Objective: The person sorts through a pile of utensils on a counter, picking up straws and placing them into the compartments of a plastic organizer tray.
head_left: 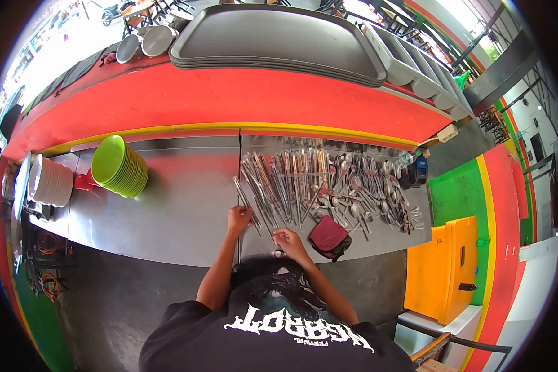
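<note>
head: hands [263, 228] at near edge of cutlery [328, 183].

Both bare arms reach forward from the black shirt sleeves, bent a little at the elbows. The left hand [239, 218] is stretched further out, with the fingers curled down and closed together. The right hand [287, 240] stays nearer the body, its fingers also curled, close beside the left.

Bright daylight, fisheye-warped edges, dark vignette
</note>
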`<state>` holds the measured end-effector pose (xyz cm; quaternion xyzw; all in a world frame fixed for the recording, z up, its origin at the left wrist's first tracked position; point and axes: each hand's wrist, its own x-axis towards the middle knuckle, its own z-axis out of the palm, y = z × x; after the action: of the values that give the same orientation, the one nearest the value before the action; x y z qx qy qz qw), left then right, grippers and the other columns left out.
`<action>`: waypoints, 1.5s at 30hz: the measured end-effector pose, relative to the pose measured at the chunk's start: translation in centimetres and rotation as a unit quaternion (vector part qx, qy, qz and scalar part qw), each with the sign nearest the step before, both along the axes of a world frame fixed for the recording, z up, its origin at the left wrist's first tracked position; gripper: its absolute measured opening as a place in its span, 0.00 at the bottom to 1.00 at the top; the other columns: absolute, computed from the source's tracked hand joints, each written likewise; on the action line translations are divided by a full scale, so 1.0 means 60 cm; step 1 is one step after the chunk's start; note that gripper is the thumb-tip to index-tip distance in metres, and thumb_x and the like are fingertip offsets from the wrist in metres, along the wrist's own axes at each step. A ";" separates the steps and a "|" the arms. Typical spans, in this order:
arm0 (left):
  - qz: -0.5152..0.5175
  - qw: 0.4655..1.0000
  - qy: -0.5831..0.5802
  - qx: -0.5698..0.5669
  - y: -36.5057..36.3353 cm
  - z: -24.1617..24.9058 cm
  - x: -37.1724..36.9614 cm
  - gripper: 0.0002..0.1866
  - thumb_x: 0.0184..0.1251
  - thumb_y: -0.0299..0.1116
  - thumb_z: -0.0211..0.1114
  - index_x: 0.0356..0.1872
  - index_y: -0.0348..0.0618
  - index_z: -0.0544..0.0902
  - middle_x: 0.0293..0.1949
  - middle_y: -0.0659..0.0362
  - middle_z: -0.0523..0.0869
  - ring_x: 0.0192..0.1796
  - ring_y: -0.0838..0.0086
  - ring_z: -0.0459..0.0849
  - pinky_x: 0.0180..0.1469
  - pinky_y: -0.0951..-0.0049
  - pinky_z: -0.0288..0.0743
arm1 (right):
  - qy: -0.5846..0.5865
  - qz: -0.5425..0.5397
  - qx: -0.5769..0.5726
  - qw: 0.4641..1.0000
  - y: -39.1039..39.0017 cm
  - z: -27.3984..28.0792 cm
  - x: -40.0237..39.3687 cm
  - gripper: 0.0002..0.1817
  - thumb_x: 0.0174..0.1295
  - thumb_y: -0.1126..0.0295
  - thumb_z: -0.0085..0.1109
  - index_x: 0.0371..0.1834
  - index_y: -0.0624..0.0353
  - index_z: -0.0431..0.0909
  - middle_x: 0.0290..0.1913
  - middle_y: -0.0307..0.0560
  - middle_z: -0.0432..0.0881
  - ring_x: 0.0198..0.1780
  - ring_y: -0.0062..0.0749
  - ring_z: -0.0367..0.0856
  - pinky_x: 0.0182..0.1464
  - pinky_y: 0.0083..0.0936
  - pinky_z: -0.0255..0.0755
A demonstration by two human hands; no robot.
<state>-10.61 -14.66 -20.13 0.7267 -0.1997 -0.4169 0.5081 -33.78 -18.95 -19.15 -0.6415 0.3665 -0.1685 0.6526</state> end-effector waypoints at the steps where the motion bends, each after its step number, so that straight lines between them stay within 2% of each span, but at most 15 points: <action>1: 0.017 0.998 0.057 -0.023 0.007 0.016 -0.009 0.14 0.64 0.34 0.67 0.33 0.29 0.82 0.26 0.55 0.84 0.30 0.73 0.86 0.29 0.71 0.84 | -0.003 -0.004 0.006 1.000 0.000 0.004 0.002 0.12 0.67 0.71 0.58 0.49 0.66 0.77 0.39 0.43 0.82 0.40 0.23 0.82 0.45 0.21 0.76; 4: 0.030 0.993 0.094 -0.061 0.013 0.053 -0.030 0.13 0.67 0.33 0.66 0.34 0.29 0.80 0.28 0.58 0.83 0.29 0.77 0.83 0.31 0.73 0.85 | 0.017 -0.004 0.021 1.000 0.004 0.035 0.011 0.14 0.70 0.66 0.56 0.52 0.64 0.74 0.40 0.43 0.82 0.40 0.24 0.82 0.43 0.21 0.76; 10: 0.005 0.991 0.060 -0.121 0.000 0.114 -0.076 0.16 0.66 0.36 0.68 0.32 0.30 0.79 0.29 0.58 0.82 0.28 0.79 0.81 0.28 0.75 0.84 | -0.063 -0.115 0.272 0.953 0.018 0.124 0.041 0.21 0.74 0.51 0.46 0.55 0.57 0.68 0.43 0.43 0.80 0.37 0.27 0.83 0.34 0.17 0.73; 13: -0.035 0.992 -0.024 -0.121 -0.014 0.126 -0.101 0.15 0.66 0.36 0.67 0.31 0.31 0.79 0.25 0.59 0.82 0.26 0.81 0.79 0.26 0.76 0.75 | -0.049 -0.132 0.244 0.960 0.014 0.159 0.047 0.20 0.75 0.51 0.43 0.52 0.57 0.71 0.38 0.42 0.81 0.32 0.19 0.80 0.28 0.18 0.68; 15: -0.058 0.985 -0.040 -0.154 -0.027 0.120 -0.120 0.14 0.67 0.38 0.67 0.30 0.35 0.80 0.21 0.63 0.80 0.26 0.84 0.75 0.27 0.77 0.68 | -0.065 -0.166 0.147 0.973 0.006 0.110 0.044 0.19 0.76 0.52 0.43 0.46 0.57 0.73 0.33 0.40 0.79 0.27 0.16 0.75 0.25 0.18 0.63; 17: -0.076 0.981 -0.065 -0.164 -0.038 0.125 -0.138 0.15 0.66 0.39 0.68 0.29 0.35 0.80 0.21 0.63 0.80 0.26 0.84 0.74 0.27 0.77 0.68 | -0.069 -0.207 0.098 0.971 0.003 0.093 0.041 0.20 0.76 0.54 0.43 0.36 0.59 0.75 0.23 0.35 0.73 0.21 0.14 0.65 0.22 0.18 0.55; 22: -0.061 0.979 -0.088 -0.173 -0.071 0.133 -0.170 0.16 0.67 0.39 0.67 0.32 0.34 0.78 0.23 0.58 0.83 0.30 0.80 0.81 0.31 0.75 0.73 | -0.078 -0.215 0.045 0.972 -0.007 0.105 0.012 0.22 0.76 0.54 0.43 0.30 0.58 0.74 0.16 0.33 0.68 0.11 0.15 0.60 0.14 0.18 0.51; 23: -0.120 0.979 -0.113 -0.118 -0.082 0.119 -0.159 0.16 0.71 0.41 0.63 0.39 0.35 0.76 0.28 0.57 0.85 0.30 0.77 0.83 0.32 0.74 0.75 | -0.083 -0.205 0.045 0.974 -0.006 0.111 0.005 0.22 0.76 0.53 0.43 0.30 0.58 0.74 0.15 0.33 0.67 0.11 0.15 0.60 0.14 0.18 0.51; 26: -0.002 0.949 0.178 -0.261 -0.129 0.145 -0.178 0.16 0.75 0.42 0.57 0.50 0.39 0.72 0.34 0.56 0.85 0.29 0.77 0.83 0.31 0.74 0.76 | -0.087 -0.175 0.048 0.980 0.002 0.121 -0.011 0.22 0.75 0.53 0.45 0.29 0.58 0.75 0.14 0.32 0.67 0.12 0.14 0.60 0.16 0.18 0.51; 27: 0.011 0.948 0.158 -0.277 -0.139 0.181 -0.177 0.18 0.78 0.43 0.50 0.59 0.43 0.64 0.39 0.56 0.84 0.23 0.79 0.79 0.24 0.76 0.73 | -0.095 -0.171 0.075 0.978 0.014 0.148 -0.014 0.22 0.75 0.53 0.45 0.29 0.58 0.75 0.15 0.32 0.67 0.13 0.14 0.61 0.16 0.18 0.51; 30: 0.071 0.936 0.052 -0.340 -0.171 0.239 -0.160 0.19 0.79 0.43 0.49 0.61 0.44 0.62 0.37 0.57 0.84 0.18 0.82 0.73 0.19 0.79 0.68 | -0.112 -0.157 0.123 0.973 0.022 0.158 -0.026 0.19 0.74 0.55 0.46 0.34 0.59 0.76 0.18 0.31 0.68 0.15 0.13 0.60 0.17 0.18 0.51; 34: 0.001 0.929 0.100 -0.357 -0.197 0.266 -0.146 0.18 0.79 0.47 0.47 0.48 0.41 0.74 0.27 0.60 0.80 0.15 0.82 0.69 0.16 0.80 0.64 | -0.114 -0.182 0.160 0.964 0.014 0.171 -0.045 0.16 0.74 0.59 0.45 0.39 0.59 0.76 0.19 0.31 0.66 0.16 0.14 0.58 0.18 0.18 0.49; 35: -0.008 0.928 0.099 -0.358 -0.197 0.264 -0.154 0.20 0.80 0.48 0.46 0.38 0.41 0.76 0.23 0.60 0.78 0.15 0.81 0.70 0.16 0.79 0.64 | -0.110 -0.184 0.169 0.962 0.010 0.177 -0.050 0.15 0.74 0.59 0.45 0.39 0.59 0.76 0.19 0.31 0.67 0.16 0.14 0.58 0.18 0.18 0.49; 39: -0.018 0.924 0.130 -0.360 -0.192 0.267 -0.186 0.21 0.80 0.48 0.44 0.32 0.42 0.72 0.21 0.58 0.77 0.17 0.75 0.73 0.19 0.75 0.68 | -0.102 -0.203 0.193 0.954 0.002 0.196 -0.065 0.14 0.73 0.60 0.46 0.40 0.58 0.76 0.20 0.32 0.67 0.17 0.14 0.58 0.18 0.18 0.49; 45: -0.002 0.943 0.102 -0.317 -0.176 0.282 -0.232 0.20 0.80 0.48 0.43 0.39 0.40 0.72 0.23 0.57 0.79 0.23 0.75 0.77 0.27 0.74 0.73 | -0.134 -0.268 0.164 0.940 0.006 0.178 -0.071 0.14 0.73 0.57 0.48 0.38 0.56 0.75 0.21 0.30 0.67 0.17 0.14 0.59 0.18 0.17 0.49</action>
<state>-24.55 -25.20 -3.21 0.4816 -0.2705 -0.4047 0.7288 -38.04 -18.59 -8.49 -0.3752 0.4566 -0.3596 0.7221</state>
